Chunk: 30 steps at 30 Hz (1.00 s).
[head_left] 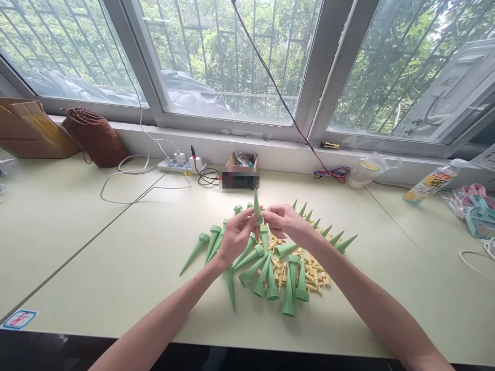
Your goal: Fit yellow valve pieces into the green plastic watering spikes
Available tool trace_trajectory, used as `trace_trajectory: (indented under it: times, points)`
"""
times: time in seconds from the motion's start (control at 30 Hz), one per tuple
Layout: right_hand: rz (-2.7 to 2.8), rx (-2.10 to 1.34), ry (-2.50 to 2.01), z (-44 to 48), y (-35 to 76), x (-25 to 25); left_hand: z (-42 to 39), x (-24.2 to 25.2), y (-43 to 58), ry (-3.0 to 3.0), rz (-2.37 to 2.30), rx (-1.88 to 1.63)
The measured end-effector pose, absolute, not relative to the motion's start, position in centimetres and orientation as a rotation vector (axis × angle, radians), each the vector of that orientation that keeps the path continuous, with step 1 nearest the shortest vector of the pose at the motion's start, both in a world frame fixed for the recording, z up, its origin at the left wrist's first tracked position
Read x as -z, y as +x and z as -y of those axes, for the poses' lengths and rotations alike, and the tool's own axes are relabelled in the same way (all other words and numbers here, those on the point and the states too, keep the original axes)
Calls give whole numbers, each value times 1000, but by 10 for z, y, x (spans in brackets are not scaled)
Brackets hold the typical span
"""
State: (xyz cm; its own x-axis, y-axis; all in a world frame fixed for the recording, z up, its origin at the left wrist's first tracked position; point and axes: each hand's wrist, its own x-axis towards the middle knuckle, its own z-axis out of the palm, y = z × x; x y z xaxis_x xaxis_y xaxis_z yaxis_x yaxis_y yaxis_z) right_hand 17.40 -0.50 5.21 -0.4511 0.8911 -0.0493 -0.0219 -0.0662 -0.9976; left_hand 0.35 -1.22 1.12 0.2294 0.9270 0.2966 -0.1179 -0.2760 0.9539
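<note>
My left hand point(236, 234) is closed around a green plant watering spike point(256, 203), which stands tip up above the pile. At the spike's side, my right hand point(284, 221) is pinched closed; whatever sits between its fingertips is too small to make out. Below both hands lie several more green spikes point(270, 278), some with ribbed caps, pointing different ways. Small yellow plastic valve-like pieces point(315, 273) are heaped among them. Along the right of the heap runs a row of spikes point(334, 238) with their tips pointing up and outward.
A power strip point(170, 165) with plugs and cables is at the back, beside a small cardboard box point(242, 162). To the right are a clear plastic jug point(365, 172), a bottle point(431, 183) and bagged pink and teal items point(477, 214). A brown pouch point(95, 136) rests at left.
</note>
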Motion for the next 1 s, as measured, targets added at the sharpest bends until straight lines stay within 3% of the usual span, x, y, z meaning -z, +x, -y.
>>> trace_trajectory:
  times: [0.53,1.0]
  points:
    - [1902,-837,-1106,11,170,-48,12,-9,5,1174,-670,-1119]
    - [2029,-571,-1043,20,161,-42,5,0,0,962,-463,-899]
